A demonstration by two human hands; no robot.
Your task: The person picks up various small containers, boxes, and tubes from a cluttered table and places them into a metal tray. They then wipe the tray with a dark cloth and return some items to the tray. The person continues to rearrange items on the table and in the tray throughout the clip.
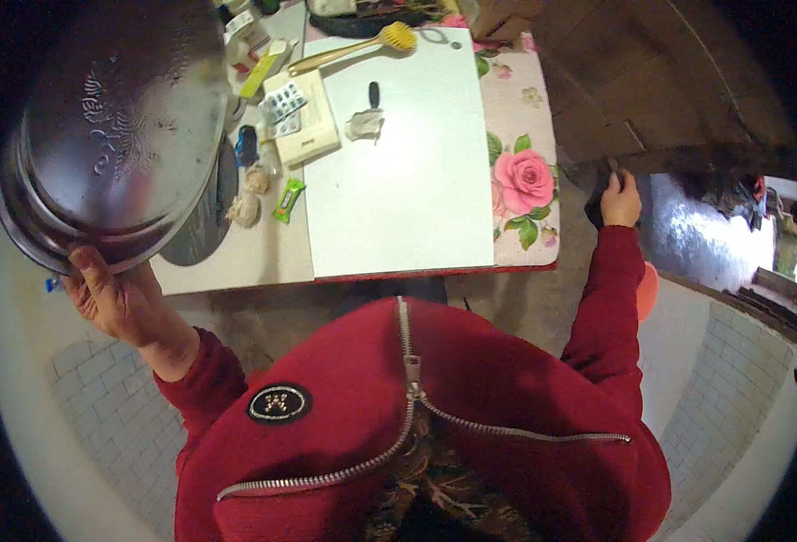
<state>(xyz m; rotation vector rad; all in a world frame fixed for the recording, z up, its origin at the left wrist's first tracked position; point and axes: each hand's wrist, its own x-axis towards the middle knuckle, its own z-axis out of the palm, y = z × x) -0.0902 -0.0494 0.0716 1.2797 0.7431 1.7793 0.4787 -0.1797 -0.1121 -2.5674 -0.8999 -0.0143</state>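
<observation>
At the left, my left hand [107, 303] is closed on the rim of a large round metal tray [132, 135]. Its thumb lies over the edge, and the shiny tray with its embossed pattern is tilted up beside the table. Doubled edges show at the rim; whether a second tray lies against it I cannot tell. My right arm reaches out past the table's right side. There my right hand [622, 200] has its fingers curled around something dark and narrow, mostly hidden, whose kind I cannot make out.
A white board [407, 199] covers the table's middle, with a yellow-bristled brush [353, 50] and a small grey cloth-like piece [365, 126] on it. Pill blister packs [285, 101], a cream box [313, 131] and a green packet [287, 200] lie left. A rose-patterned tablecloth [534, 126] shows right.
</observation>
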